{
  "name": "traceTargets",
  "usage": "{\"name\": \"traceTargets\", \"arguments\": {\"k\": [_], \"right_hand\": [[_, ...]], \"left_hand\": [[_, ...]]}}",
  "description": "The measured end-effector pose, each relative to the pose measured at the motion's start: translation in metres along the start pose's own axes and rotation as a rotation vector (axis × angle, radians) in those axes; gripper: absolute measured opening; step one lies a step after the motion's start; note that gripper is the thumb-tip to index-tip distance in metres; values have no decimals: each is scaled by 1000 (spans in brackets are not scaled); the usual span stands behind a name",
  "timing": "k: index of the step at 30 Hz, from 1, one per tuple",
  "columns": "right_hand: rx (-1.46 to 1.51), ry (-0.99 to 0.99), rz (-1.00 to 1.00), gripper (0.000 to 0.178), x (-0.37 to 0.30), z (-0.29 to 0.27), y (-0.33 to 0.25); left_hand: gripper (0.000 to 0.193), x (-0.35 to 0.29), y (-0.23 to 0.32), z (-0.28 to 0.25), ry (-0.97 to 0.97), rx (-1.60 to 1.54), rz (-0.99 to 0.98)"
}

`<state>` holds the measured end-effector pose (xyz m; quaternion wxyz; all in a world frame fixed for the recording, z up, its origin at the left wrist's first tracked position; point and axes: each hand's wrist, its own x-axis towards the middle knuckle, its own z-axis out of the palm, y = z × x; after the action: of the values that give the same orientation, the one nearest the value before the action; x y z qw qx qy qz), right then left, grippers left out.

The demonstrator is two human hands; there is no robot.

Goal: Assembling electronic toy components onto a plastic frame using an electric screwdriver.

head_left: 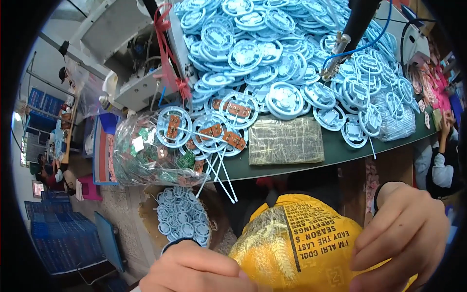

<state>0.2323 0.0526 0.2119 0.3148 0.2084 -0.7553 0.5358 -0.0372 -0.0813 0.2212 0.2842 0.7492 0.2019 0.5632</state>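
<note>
A yellow printed cloth (311,233) with dark lettering and a pale wheat-ear pattern spreads over my lap, below the table edge. My right hand (401,238) is closed at its right side, fingers curled down and pinching the cloth. My left hand (199,272) lies at the lower edge beside the cloth's left side; its fingers curl inward and are partly cut off, so what they hold is hidden. Dark bands circle both wrists.
On the green table (287,175) lie a big pile of light-blue round plastic frames (248,53), several with brown circuit boards (212,131), a tape-wrapped block (286,141) and a bag of boards (146,151). A box of blue parts (182,214) stands below. Another person (442,160) works at right.
</note>
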Motion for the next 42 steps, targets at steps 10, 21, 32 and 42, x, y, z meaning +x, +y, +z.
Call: {"name": "traceTargets", "arguments": {"k": [10, 21, 32, 42], "right_hand": [[-122, 191, 8, 40, -7, 7, 2], [-334, 464, -47, 30, -16, 6, -8], [-450, -105, 12, 29, 20, 7, 57], [-237, -100, 182, 27, 69, 35, 56]], "left_hand": [[35, 17, -18, -1, 142, 114, -175], [84, -34, -74, -28, 282, 273, -72], [19, -96, -117, -7, 703, 232, -759], [15, -126, -126, 0, 668, 390, -771]]}}
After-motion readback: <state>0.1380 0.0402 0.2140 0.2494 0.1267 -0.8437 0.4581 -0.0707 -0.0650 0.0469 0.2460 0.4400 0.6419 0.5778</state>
